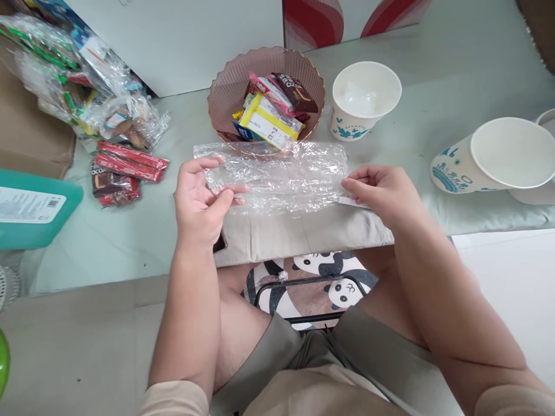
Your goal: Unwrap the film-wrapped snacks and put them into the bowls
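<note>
A clear, crinkled plastic wrapper [281, 176] is stretched flat on the table between my two hands. My left hand [202, 199] pinches its left end between thumb and fingers. At the right end, my right hand [384, 190] has its fingers closed on the wrapper's edge, where a small white strip shows. Just behind the wrapper stands a pink ribbed bowl [225, 95] holding several wrapped snack bars [273, 112].
Red snack packets [121, 170] and a heap of clear bags with snacks [78, 81] lie at the left. An upright paper cup [364, 101] and a tipped paper cup [494, 156] are at the right. A teal container [34, 208] sits at the left edge.
</note>
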A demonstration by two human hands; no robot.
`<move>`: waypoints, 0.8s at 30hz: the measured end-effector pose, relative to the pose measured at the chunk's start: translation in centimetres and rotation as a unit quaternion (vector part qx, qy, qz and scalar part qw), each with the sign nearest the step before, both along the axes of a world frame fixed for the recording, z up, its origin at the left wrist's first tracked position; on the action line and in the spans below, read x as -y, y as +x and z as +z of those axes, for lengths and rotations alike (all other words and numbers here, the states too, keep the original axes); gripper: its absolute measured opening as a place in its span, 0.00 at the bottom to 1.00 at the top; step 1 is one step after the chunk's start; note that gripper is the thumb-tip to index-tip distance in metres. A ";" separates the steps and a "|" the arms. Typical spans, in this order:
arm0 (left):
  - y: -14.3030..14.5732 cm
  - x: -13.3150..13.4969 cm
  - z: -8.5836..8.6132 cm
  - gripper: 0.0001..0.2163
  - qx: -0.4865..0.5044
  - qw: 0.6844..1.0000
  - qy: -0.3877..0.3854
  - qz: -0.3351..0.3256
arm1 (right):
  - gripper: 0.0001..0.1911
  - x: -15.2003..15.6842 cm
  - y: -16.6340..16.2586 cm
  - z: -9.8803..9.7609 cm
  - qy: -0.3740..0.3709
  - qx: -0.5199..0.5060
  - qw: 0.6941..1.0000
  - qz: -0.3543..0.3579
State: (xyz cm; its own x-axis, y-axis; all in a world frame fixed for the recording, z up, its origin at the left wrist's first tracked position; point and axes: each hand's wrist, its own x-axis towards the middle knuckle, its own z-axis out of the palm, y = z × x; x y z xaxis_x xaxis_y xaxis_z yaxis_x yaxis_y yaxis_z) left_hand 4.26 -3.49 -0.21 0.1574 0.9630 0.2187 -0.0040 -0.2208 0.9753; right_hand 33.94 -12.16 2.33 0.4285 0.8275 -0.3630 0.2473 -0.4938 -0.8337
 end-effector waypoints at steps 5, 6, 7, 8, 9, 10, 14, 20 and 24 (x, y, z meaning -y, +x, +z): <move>0.1 0.3 0.2 0.19 0.001 1.000 0.012 0.000 | 0.07 -0.2 0.2 -0.8 0.033 0.003 0.999 -0.012; 0.1 0.3 0.2 0.18 -0.002 1.000 0.014 0.002 | 0.08 -0.2 0.3 -0.9 0.037 -0.009 0.999 -0.024; 0.1 0.3 0.2 0.18 -0.005 1.000 0.019 0.003 | 0.09 -0.3 0.3 -1.0 0.036 -0.023 0.998 -0.039; 0.0 0.3 0.2 0.18 -0.007 1.000 0.023 0.003 | 0.10 -0.4 0.3 -1.0 0.033 -0.037 0.997 -0.054; 0.0 0.3 0.2 0.18 -0.007 1.000 0.028 0.002 | 0.11 -0.4 0.3 -1.0 0.030 -0.050 0.996 -0.067; 0.0 0.2 0.2 0.18 -0.007 1.000 0.030 0.000 | 0.11 -0.5 0.3 -1.0 0.029 -0.060 0.995 -0.076; -0.1 0.2 0.3 0.17 -0.005 0.999 0.031 0.006 | 0.02 -0.6 0.2 -1.1 0.031 -0.111 0.987 -0.109; 0.2 0.6 0.6 0.16 0.000 0.998 0.066 0.000 | 0.10 -0.2 0.4 -1.1 0.016 -0.186 0.977 -0.099; 0.7 0.8 1.2 0.15 0.011 0.981 0.194 -0.004 | 0.13 0.0 0.6 -1.0 0.009 -0.138 0.990 -0.031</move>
